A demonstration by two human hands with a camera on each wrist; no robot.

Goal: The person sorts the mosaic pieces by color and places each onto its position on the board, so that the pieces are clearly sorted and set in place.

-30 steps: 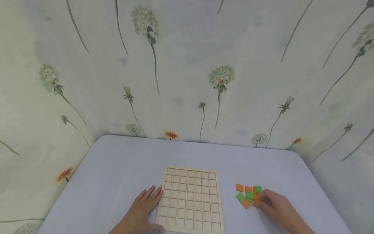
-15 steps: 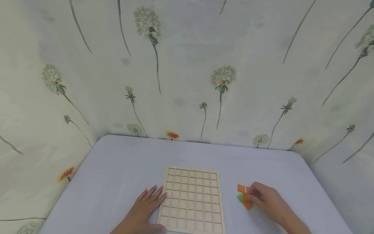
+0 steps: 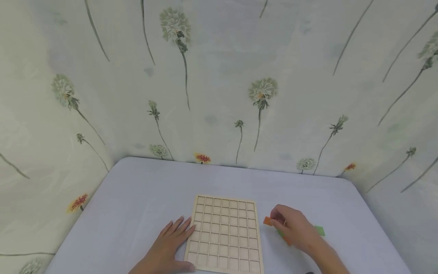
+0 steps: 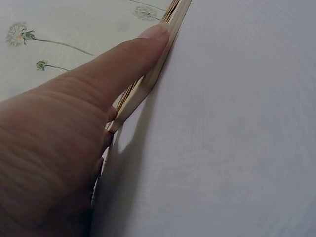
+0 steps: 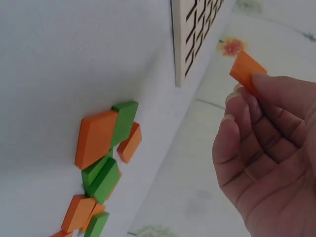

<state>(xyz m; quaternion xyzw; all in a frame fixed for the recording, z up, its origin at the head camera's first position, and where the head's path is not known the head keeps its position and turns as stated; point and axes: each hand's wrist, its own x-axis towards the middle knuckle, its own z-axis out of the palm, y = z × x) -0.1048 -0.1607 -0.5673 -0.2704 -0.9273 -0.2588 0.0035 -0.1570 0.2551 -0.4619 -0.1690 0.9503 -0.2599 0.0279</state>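
A pale wooden grid board (image 3: 224,235) lies flat on the table. My left hand (image 3: 167,243) rests at its left side, fingers spread and straight, fingertips on the rim. In the left wrist view the thumb (image 4: 126,64) lies along the edge of the board. Between thumb and fingers, my right hand (image 3: 292,226) pinches an orange square tile (image 5: 247,72), raised above the table just right of the board. Below this hand lies a loose pile of orange tiles (image 5: 97,138) and green tiles (image 5: 124,123), mostly hidden by the hand in the head view.
The white-covered table (image 3: 154,190) has its far edge against a hanging flowered cloth (image 3: 212,95). One green tile (image 3: 319,230) shows to the right of my right wrist.
My right hand has picked up an orange tile from the pile and moved left with it, toward the board. The left hand stays in place at the board's left side.
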